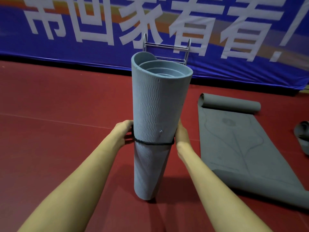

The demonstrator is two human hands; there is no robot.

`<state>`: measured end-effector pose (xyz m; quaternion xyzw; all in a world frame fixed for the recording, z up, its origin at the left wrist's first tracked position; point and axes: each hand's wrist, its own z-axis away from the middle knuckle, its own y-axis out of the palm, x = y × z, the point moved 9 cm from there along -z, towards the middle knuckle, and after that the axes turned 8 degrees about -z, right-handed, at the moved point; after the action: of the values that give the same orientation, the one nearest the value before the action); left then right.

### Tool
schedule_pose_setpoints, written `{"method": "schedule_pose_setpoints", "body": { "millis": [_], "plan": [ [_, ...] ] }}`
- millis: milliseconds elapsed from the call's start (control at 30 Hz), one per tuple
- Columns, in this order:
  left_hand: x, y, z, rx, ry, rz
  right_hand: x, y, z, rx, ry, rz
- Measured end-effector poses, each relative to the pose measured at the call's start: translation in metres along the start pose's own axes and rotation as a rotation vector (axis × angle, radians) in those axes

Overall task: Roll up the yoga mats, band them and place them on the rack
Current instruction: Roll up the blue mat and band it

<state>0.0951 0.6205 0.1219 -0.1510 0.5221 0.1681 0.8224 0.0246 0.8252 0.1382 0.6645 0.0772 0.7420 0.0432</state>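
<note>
My left hand [124,131] has its fingers curled into the black band [154,142], pinching it at the side of the rolled blue-grey mat [155,114]. My right hand [181,133] grips the band at the opposite side. The band circles the roll near its middle. The roll stands upright on the red floor [58,148]. Behind it a metal rack [167,47] stands against the blue banner [66,47]. To the right, a grey mat [242,148] lies partly unrolled.
</note>
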Motion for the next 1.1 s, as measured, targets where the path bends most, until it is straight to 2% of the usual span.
{"method": "schedule_pose_setpoints", "body": {
  "millis": [133, 233, 367, 467, 600, 700, 800, 933, 1100],
  "plan": [
    [-0.013, 0.0, 0.011, 0.027, 0.043, 0.036, 0.025, -0.005, 0.001, -0.114, -0.225, 0.049],
    [-0.035, 0.002, 0.023, 0.051, 0.129, 0.085, 0.048, -0.004, 0.013, -0.132, -0.288, -0.015],
    [-0.088, 0.007, 0.059, 0.035, 0.358, 0.181, 0.096, 0.013, 0.036, -0.002, -0.326, -0.224],
    [-0.134, 0.007, 0.088, 0.083, 0.582, 0.312, 0.137, 0.029, 0.048, 0.077, -0.34, -0.255],
    [-0.17, 0.003, 0.124, 0.061, 0.766, 0.23, 0.182, 0.044, 0.068, 0.143, -0.442, -0.231],
    [-0.182, -0.006, 0.138, -0.041, 0.874, 0.183, 0.19, 0.046, 0.077, 0.168, -0.474, -0.228],
    [-0.185, -0.007, 0.144, -0.103, 0.915, 0.12, 0.19, 0.046, 0.076, 0.175, -0.502, -0.165],
    [-0.182, -0.001, 0.144, -0.161, 0.879, 0.109, 0.193, 0.041, 0.074, 0.195, -0.549, -0.099],
    [-0.18, 0.019, 0.139, -0.185, 0.831, 0.081, 0.189, 0.023, 0.059, 0.217, -0.501, -0.016]
  ]
}}
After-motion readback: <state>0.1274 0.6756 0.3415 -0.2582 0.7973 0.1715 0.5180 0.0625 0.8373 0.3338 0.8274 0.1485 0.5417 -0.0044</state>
